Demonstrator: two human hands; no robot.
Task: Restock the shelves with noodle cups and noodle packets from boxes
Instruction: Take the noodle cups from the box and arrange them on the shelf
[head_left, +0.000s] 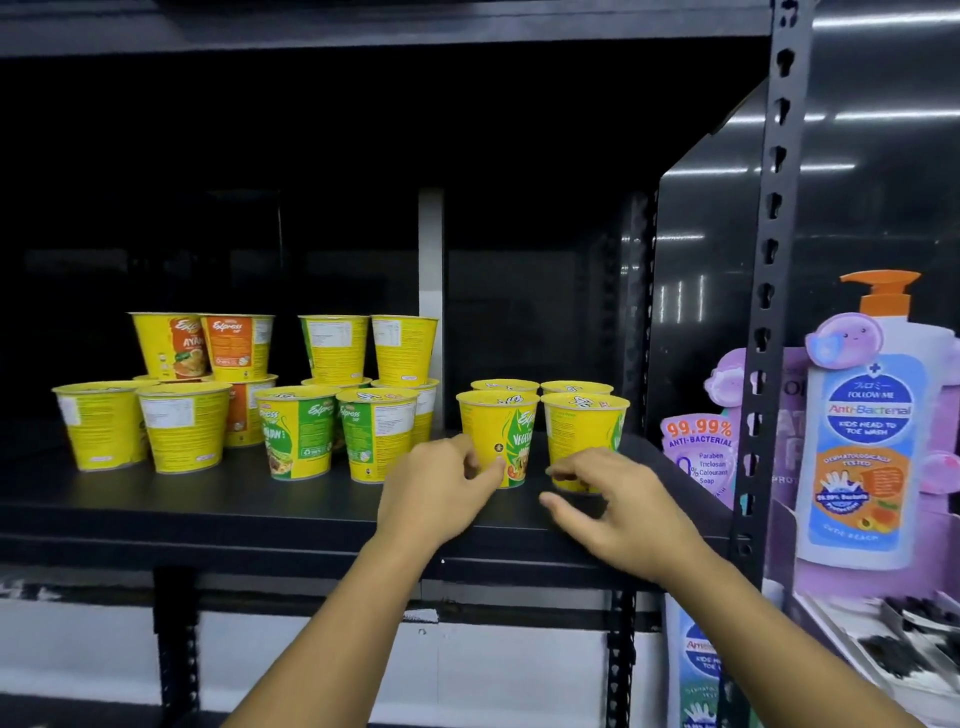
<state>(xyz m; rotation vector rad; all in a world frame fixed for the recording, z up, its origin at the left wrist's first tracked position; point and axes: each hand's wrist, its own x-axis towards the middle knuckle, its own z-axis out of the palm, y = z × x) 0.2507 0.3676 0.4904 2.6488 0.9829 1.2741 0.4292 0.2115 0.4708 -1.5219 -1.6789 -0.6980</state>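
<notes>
Yellow noodle cups stand on the black shelf (260, 499). At its right end is a block of cups two deep: a front left cup (506, 431) with green vegetable art and a front right cup (579, 431). My left hand (441, 486) holds the front left cup low down, thumb on its front and fingers curled at its left side. My right hand (613, 501) hovers at the base of the front right cup, fingers loosely bent in front of it and thumb spread apart below.
More cups stand to the left, some stacked two high (332, 348), others green-labelled (298, 431). A black perforated upright (769, 312) bounds the shelf on the right. Beyond it stand a hand-wash pump bottle (867, 447) and purple display card.
</notes>
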